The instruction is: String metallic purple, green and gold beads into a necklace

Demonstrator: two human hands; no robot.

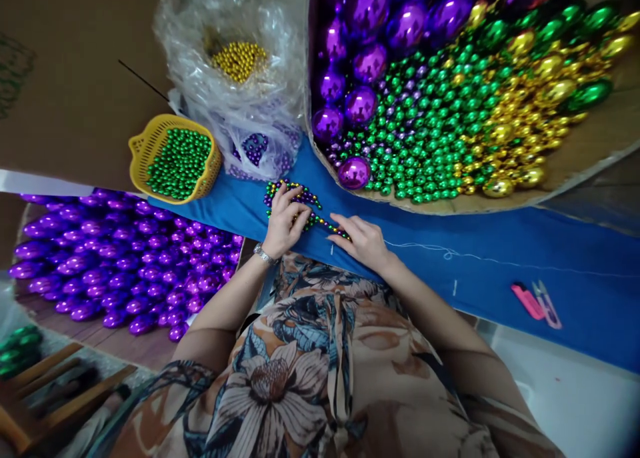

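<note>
Evidently both hands are at the strand of small purple, green and gold beads (323, 222), which lies by the near edge of the blue-covered worktop (490, 265), toward its left end. The left hand (287, 221) arches over the bunched part, its thumb and forefinger drawn close together; I cannot tell whether beads are pinched between them. The right hand (365, 241) has the strand's other end between thumb and fingers, and a white thread (420, 246) runs from beside it toward the worktop's right end.

Farther right, near the front edge, thread snips (547, 305) lie beside a bright pink tool (527, 301), too small to identify. At the worktop's far left corner stands a yellow plastic basket (141, 158) of green beads, beside clear plastic bags (185, 18) with gold and purple beads. Along the far edge sits a large cardboard carton (585, 153) of purple, green and gold beads; shiny purple beads (110, 258) fill another off the left front edge.
</note>
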